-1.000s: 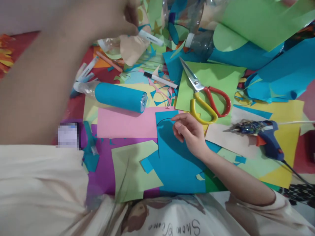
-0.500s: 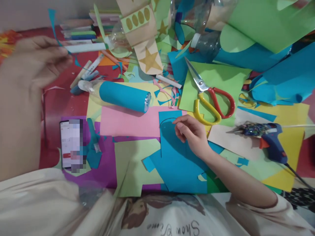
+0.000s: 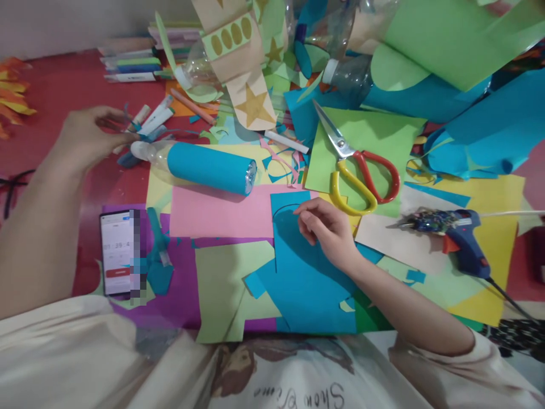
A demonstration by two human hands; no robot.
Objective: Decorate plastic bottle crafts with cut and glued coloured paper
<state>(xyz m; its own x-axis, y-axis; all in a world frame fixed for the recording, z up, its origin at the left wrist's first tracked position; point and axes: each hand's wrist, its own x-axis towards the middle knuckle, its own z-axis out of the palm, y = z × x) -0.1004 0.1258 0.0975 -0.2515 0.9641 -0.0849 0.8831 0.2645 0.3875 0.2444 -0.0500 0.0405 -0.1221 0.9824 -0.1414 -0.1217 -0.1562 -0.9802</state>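
Note:
My left hand (image 3: 96, 133) reaches over the markers (image 3: 156, 116) at the left, thumb and forefinger apart around their near ends. A thin blue paper strip (image 3: 126, 109) shows by its fingertips. Close by lies a clear plastic bottle wrapped in blue paper (image 3: 208, 166), its cap towards that hand. My right hand (image 3: 326, 230) rests on a sheet of blue paper (image 3: 313, 295), fingers loosely bent and holding nothing visible. Its fingertips touch the paper beside a dark curved line. Scissors (image 3: 355, 165) with one red and one yellow handle lie beyond my right hand.
A blue glue gun (image 3: 464, 238) with its cord lies at the right. Left of me is a phone (image 3: 117, 255). Bottles, a large green sheet (image 3: 451, 40) and a star-decorated paper piece (image 3: 253, 102) crowd the back. Paper scraps and more markers (image 3: 131, 65) lie around.
My left hand has come down and right, from holding up a white marker and blue strip to the markers on the table. The white marker now lies among them. My right hand stays put.

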